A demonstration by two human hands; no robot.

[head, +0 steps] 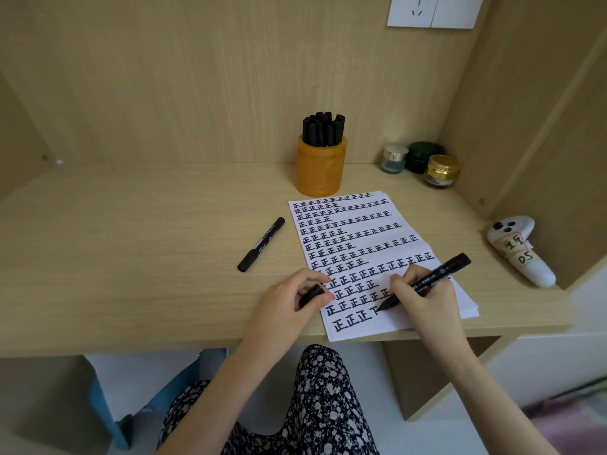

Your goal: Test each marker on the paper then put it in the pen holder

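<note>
Marker (427, 280): gripped by right hand (427, 295) fingers, tip touching paper (377, 323), near right.
Cap (311, 294): pinched by left hand (292, 300) fingers at the paper's left edge.
Second marker (261, 244): worktop (131, 257), left.
Pen holder (321, 170): far, full of markers.

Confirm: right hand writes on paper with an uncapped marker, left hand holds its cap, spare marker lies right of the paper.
Wrong side: head view shows the spare capped black marker left of the white paper sheet. The uncapped black marker in the right hand and black cap in the left hand stand.
</note>
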